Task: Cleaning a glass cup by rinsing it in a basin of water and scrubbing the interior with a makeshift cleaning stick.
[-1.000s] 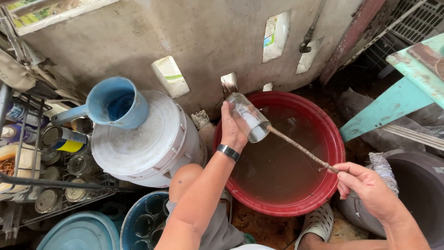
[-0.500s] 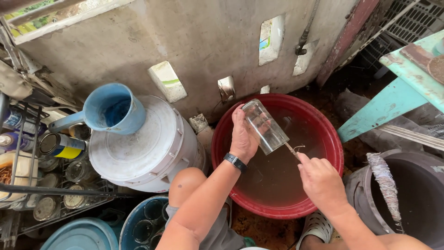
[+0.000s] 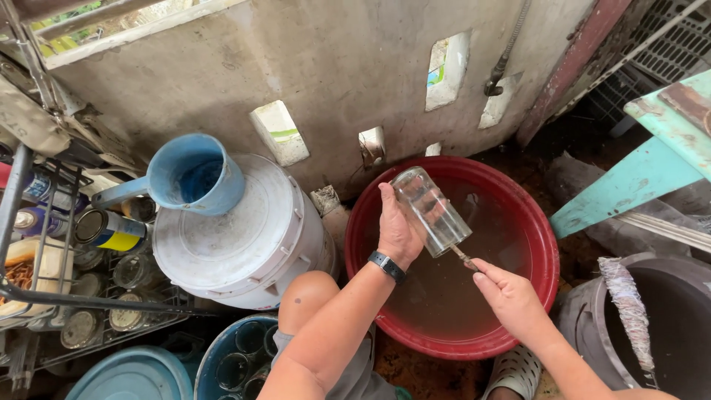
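My left hand (image 3: pixel 398 231), with a black watch on the wrist, grips a clear glass jar (image 3: pixel 432 210) tilted mouth-down over a red basin (image 3: pixel 535 222) of brownish water. My right hand (image 3: pixel 508 295) holds the thin handle of a brush (image 3: pixel 464 257) pushed into the jar's mouth; most of the brush is inside the glass. Both hands are above the basin's middle.
A white lidded bucket (image 3: pixel 237 244) with a blue plastic jug (image 3: pixel 194 176) on top stands left of the basin. A wire rack (image 3: pixel 44 296) of jars and cans is far left, a blue tub (image 3: pixel 222 355) of jars below, a dark bucket (image 3: pixel 652 333) with a brush at right, a concrete wall (image 3: pixel 333 67) behind.
My right hand moved in toward the jar, pushing the long brush handle into its mouth. The jar tilted more steeply and shifted slightly right over the basin.
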